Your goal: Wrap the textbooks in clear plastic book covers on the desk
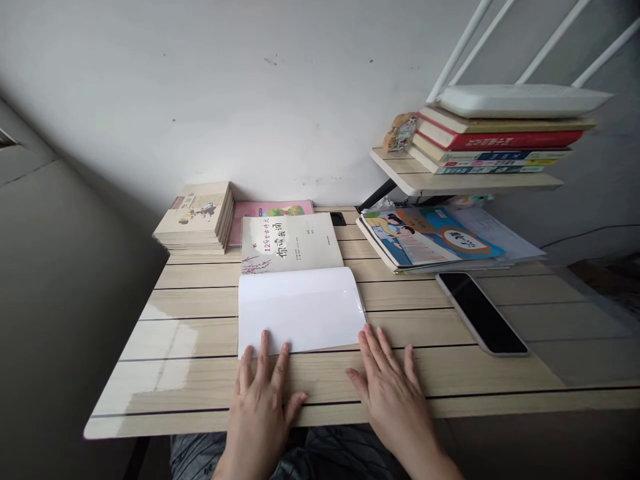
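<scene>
An opened book lies on the wooden desk, its printed page (300, 243) with Chinese characters on the far side and its blank white cover side (300, 307) toward me. My left hand (263, 397) lies flat with fingers spread, fingertips on the near left edge of the white sheet. My right hand (393, 387) is also spread flat, its fingertips at the near right corner of the book and the palm over the desk. Neither hand grips anything.
The slatted desk (190, 373) meets a grey wall. Stacked booklets (195, 217) stand at the back left beside a pink book (275, 208). Right are textbooks (425, 237), a phone (480, 312), and a raised shelf (480, 180) bearing books (500, 140) and a white router-like box (523, 100).
</scene>
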A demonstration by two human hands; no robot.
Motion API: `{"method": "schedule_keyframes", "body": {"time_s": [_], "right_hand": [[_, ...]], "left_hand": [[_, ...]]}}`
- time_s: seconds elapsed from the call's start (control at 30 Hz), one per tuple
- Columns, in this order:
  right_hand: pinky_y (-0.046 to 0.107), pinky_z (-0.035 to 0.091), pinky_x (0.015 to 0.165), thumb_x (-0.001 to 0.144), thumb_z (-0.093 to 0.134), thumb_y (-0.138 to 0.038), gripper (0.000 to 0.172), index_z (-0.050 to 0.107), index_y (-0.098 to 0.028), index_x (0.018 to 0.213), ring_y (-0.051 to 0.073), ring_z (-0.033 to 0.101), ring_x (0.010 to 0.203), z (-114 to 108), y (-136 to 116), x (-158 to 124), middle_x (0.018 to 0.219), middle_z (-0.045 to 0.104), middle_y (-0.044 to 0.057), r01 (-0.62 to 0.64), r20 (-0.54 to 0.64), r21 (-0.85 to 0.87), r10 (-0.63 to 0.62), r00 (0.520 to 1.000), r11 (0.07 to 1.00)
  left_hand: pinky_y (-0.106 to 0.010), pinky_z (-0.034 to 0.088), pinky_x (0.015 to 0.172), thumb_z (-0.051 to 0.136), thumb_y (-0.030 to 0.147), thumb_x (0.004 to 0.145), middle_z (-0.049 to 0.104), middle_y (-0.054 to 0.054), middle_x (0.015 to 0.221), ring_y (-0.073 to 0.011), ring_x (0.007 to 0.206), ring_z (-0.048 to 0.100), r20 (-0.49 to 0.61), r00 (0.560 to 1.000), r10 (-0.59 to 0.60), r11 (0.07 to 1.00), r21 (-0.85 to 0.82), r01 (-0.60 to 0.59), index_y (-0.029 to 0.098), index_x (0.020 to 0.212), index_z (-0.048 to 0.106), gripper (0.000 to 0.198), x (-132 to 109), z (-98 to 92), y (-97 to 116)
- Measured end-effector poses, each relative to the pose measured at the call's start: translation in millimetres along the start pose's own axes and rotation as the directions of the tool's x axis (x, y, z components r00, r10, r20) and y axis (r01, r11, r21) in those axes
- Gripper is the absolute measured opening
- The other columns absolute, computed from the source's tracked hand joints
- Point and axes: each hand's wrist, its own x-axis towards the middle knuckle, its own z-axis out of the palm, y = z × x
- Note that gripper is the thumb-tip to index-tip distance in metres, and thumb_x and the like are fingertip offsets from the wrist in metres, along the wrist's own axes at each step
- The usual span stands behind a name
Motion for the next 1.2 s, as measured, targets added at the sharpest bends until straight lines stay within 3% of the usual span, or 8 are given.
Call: {"method": "schedule_keyframes", "body": {"time_s": [0.17, 0.4, 0.77, 0.9, 0.97, 1.07, 1.13, 1.2], "right_hand": [[0.06, 0.017, 0.109, 0.095, 0.019, -0.053, 0.064, 0.045, -0.011, 0.136, 0.032, 0.033, 0.135, -2, 3, 1, 0.143, 0.042, 0.014, -0.049, -0.013, -0.019, 0.049, 0.999, 0.999], [0.061, 0.018, 0.108, 0.094, 0.02, -0.053, 0.065, 0.051, -0.009, 0.131, 0.034, 0.033, 0.135, -2, -3, 5, 0.143, 0.042, 0.017, -0.078, -0.02, -0.029, 0.077, 0.997, 0.997], [0.062, 0.019, 0.108, 0.093, 0.023, -0.055, 0.066, 0.05, -0.009, 0.133, 0.034, 0.03, 0.136, 3, 0, 3, 0.145, 0.038, 0.015, -0.086, 0.014, -0.052, 0.086, 0.996, 0.995], [0.061, 0.023, 0.105, 0.094, 0.023, -0.055, 0.065, 0.051, -0.01, 0.132, 0.035, 0.032, 0.135, 6, 1, 3, 0.145, 0.039, 0.015, -0.08, 0.017, -0.079, 0.081, 0.997, 0.994], [0.061, 0.026, 0.104, 0.094, 0.023, -0.054, 0.064, 0.053, -0.012, 0.131, 0.035, 0.032, 0.135, 6, 1, 4, 0.144, 0.041, 0.014, -0.084, 0.001, -0.09, 0.084, 0.996, 0.992], [0.06, 0.029, 0.102, 0.094, 0.024, -0.051, 0.059, 0.058, -0.015, 0.126, 0.034, 0.034, 0.133, 4, 0, 8, 0.141, 0.045, 0.013, -0.1, -0.04, -0.099, 0.096, 0.995, 0.99], [0.059, 0.031, 0.1, 0.095, 0.026, -0.046, 0.053, 0.061, -0.017, 0.122, 0.034, 0.036, 0.131, 1, 0, 11, 0.138, 0.049, 0.012, -0.106, -0.061, -0.088, 0.101, 0.993, 0.991], [0.056, 0.034, 0.097, 0.095, 0.03, -0.04, 0.046, 0.064, -0.019, 0.116, 0.033, 0.041, 0.127, -3, 2, 14, 0.133, 0.054, 0.012, -0.116, -0.075, -0.054, 0.112, 0.991, 0.992]], "left_hand": [[-0.041, 0.044, 0.097, 0.048, 0.038, 0.09, 0.039, -0.009, 0.147, -0.0315, 0.128, 0.039, -0.014, 1.0, 0.019, 0.999, 0.047, -0.018, 0.018, 0.142, 0.037, 0.057, -7, -1.8, -14], [-0.051, 0.036, 0.101, 0.041, 0.033, 0.092, 0.042, -0.005, 0.145, -0.0333, 0.13, 0.038, -0.019, 1.0, -0.024, 0.996, 0.082, 0.025, 0.022, 0.14, 0.042, 0.049, -17, -8.5, -38], [-0.064, 0.018, 0.106, 0.04, 0.028, 0.091, 0.045, -0.004, 0.143, -0.033, 0.129, 0.041, -0.078, 0.973, -0.219, 0.972, 0.065, 0.224, 0.033, 0.146, 0.026, 0.056, -24, -8.4, -33], [-0.065, 0.019, 0.105, 0.043, 0.035, 0.09, 0.032, -0.016, 0.149, -0.0369, 0.132, 0.036, -0.167, 0.941, -0.293, 0.952, 0.039, 0.303, 0.022, 0.147, 0.026, 0.061, -16, -15.2, -24], [-0.061, 0.019, 0.107, 0.045, 0.034, 0.09, 0.025, -0.019, 0.151, -0.0356, 0.137, 0.028, -0.194, 0.95, -0.243, 0.968, 0.018, 0.252, 0.015, 0.146, 0.028, 0.062, -4, -23.4, -13], [-0.057, 0.014, 0.111, 0.046, 0.025, 0.09, 0.028, -0.016, 0.151, -0.0307, 0.14, 0.023, -0.212, 0.975, -0.065, 0.997, 0.018, 0.07, 0.014, 0.142, 0.035, 0.055, 19, -33.7, 10], [-0.054, 0.012, 0.112, 0.045, 0.024, 0.09, 0.03, -0.012, 0.151, -0.0282, 0.141, 0.02, -0.185, 0.978, 0.094, 0.996, 0.019, -0.092, 0.016, 0.14, 0.039, 0.051, 35, -32.7, 25], [-0.048, 0.016, 0.113, 0.046, 0.03, 0.09, 0.029, -0.007, 0.152, -0.0262, 0.142, 0.019, -0.118, 0.951, 0.286, 0.957, -0.021, -0.29, 0.019, 0.139, 0.041, 0.051, 48, -23.0, 37]]}}
